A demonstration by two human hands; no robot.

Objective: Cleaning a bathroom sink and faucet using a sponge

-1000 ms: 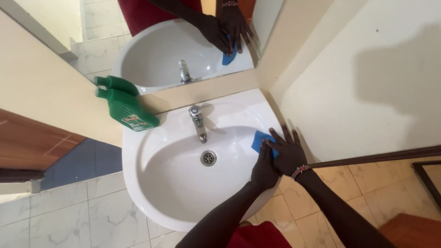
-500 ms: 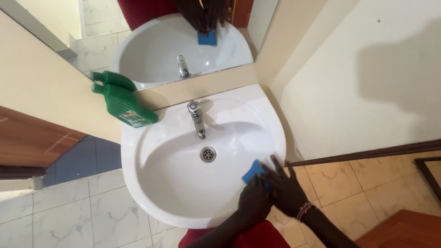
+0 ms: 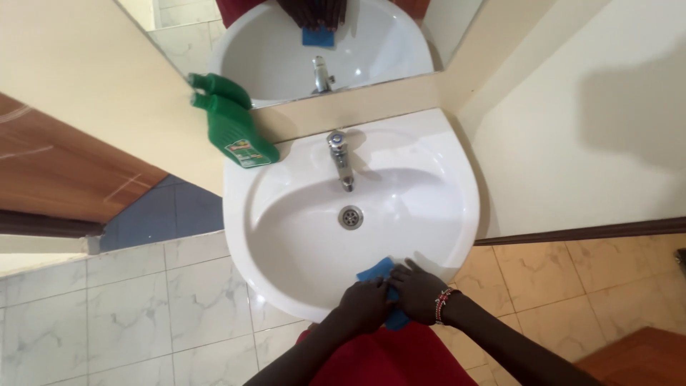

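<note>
One sink (image 3: 286,186), one tap (image 3: 341,157), one drain (image 3: 350,216), one green bottle (image 3: 236,134), one blue sponge (image 3: 376,271), one mirror (image 3: 429,43), two hands: left hand (image 3: 364,306), right hand (image 3: 416,291).

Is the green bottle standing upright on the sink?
No, the green bottle lies on its side on the sink rim, left of the tap.

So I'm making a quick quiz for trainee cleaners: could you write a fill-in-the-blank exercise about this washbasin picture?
1. Both hands, the left hand and the right hand, press a ____ sponge on the basin's near rim.
2. The bottle beside the tap is ____.
3. The right wrist wears a beaded ____.
4. Above the basin hangs a ____.

Missing words: blue; green; bracelet; mirror
</note>
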